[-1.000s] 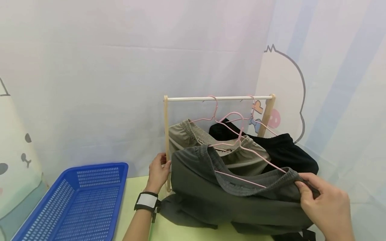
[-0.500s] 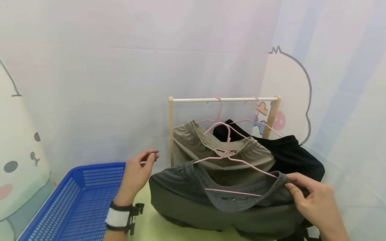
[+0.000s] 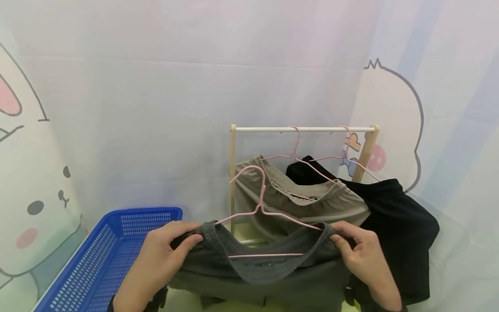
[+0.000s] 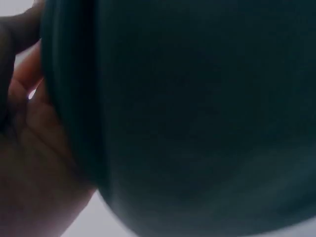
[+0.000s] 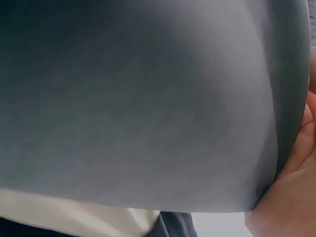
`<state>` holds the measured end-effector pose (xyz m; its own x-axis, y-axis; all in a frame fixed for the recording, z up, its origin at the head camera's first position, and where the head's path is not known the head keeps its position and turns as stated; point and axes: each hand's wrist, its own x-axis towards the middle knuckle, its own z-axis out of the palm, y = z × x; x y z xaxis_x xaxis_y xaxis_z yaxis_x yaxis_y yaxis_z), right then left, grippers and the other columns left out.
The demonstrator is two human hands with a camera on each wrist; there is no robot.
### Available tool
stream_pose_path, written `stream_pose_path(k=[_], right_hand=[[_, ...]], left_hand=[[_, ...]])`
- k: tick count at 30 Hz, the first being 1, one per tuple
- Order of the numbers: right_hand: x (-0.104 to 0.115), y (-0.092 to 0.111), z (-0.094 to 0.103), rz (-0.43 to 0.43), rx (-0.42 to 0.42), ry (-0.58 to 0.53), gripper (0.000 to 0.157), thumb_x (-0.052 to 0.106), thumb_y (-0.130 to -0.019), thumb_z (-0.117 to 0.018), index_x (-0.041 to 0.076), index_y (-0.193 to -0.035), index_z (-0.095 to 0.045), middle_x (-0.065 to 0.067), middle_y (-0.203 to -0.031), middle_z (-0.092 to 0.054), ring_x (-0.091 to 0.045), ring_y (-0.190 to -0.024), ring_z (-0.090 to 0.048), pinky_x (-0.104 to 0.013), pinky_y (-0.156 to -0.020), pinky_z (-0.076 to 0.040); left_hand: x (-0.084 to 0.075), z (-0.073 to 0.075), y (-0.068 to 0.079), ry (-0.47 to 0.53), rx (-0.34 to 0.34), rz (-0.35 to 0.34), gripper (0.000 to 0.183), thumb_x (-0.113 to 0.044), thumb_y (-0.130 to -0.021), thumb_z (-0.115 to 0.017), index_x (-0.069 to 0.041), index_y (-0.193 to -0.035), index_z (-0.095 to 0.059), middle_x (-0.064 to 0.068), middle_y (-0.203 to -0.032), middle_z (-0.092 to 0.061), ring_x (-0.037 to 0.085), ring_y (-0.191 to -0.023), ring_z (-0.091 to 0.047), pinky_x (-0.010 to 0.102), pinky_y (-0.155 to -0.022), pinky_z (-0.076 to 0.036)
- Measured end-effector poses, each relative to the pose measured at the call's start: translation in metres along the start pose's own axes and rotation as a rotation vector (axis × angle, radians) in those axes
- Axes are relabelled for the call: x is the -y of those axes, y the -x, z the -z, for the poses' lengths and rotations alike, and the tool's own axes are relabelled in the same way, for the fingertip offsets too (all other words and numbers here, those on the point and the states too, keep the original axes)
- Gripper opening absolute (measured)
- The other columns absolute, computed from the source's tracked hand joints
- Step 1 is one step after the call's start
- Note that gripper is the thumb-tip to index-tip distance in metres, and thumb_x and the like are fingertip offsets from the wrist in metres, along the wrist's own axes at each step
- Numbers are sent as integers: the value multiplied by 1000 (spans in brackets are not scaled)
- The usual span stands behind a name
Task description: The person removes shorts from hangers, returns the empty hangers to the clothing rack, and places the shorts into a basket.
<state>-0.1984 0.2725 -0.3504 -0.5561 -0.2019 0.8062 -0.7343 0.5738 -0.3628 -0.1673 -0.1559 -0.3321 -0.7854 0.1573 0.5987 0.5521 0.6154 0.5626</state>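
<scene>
Dark grey elastic-waist pants point(image 3: 269, 277) are held up in front of the rack, with a pink hanger point(image 3: 260, 208) set inside the waistband. My left hand point(image 3: 160, 255) pinches the left end of the waistband between thumb and fingers. At the right end, my right hand point(image 3: 364, 255) pinches the waistband the same way. The hanger's hook stands free of the rod, pointing left. Grey cloth fills most of both wrist views, where the left palm point(image 4: 44, 163) and right palm point(image 5: 291, 187) show at the edges.
Behind the pants stands a rack with a white rod point(image 3: 265, 129) and wooden posts. Beige pants point(image 3: 304, 203) and black pants point(image 3: 405, 225) hang from it on pink hangers. A blue plastic basket point(image 3: 113, 260) sits at the left on the yellow-green tabletop.
My left hand has left the rack's left post and taken hold of the waistband's left end. The grey pants and hanger have moved left and down, away from the rack. The view has shifted left.
</scene>
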Motion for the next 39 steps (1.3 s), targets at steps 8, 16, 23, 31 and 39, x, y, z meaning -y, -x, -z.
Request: stream_pose_path(k=[8, 16, 23, 31, 39], right_hand=[[-2, 1, -33, -65, 45, -11, 37, -11, -82, -80, 21, -101, -77, 10, -82, -71, -1, -59, -54, -16, -55, -45], [-5, -1, -35, -53, 63, 3, 38, -13, -82, -79, 19, -102, -78, 7, -88, -73, -1, -64, -56, -16, -58, -45], [-8, -1, -39, -68, 100, -5, 36, -11, -84, -78, 20, -104, -78, 8, -92, -74, -1, -69, -60, -15, -62, -48], [1, -2, -41, -75, 141, -42, 36, -6, -87, -77, 26, -105, -79, 10, -94, -75, -3, -69, -61, -16, -62, -48], [12, -3, -49, -54, 184, -75, 36, -2, -88, -78, 29, -107, -78, 12, -95, -75, -3, -68, -62, -16, -63, -50]], left_hand=[[18, -4, 16, -37, -144, 63, 22, -11, -88, -81, -24, -106, -81, -12, -96, -75, 4, -81, -69, 24, -62, -56], [25, -5, 13, -38, -155, 46, 22, -13, -88, -82, -23, -108, -81, -11, -98, -76, 7, -84, -71, 24, -64, -57], [28, -4, 13, -76, -143, 57, 21, -14, -90, -81, -20, -110, -81, -9, -102, -76, 13, -90, -73, 27, -70, -60], [18, -16, 8, -137, -250, -95, 27, -11, -88, -82, -24, -111, -81, -14, -94, -73, 3, -81, -63, 20, -65, -51], [3, -33, 3, -206, -381, -224, 24, -13, -85, -85, -19, -108, -82, -10, -90, -75, 6, -75, -61, 18, -61, -46]])
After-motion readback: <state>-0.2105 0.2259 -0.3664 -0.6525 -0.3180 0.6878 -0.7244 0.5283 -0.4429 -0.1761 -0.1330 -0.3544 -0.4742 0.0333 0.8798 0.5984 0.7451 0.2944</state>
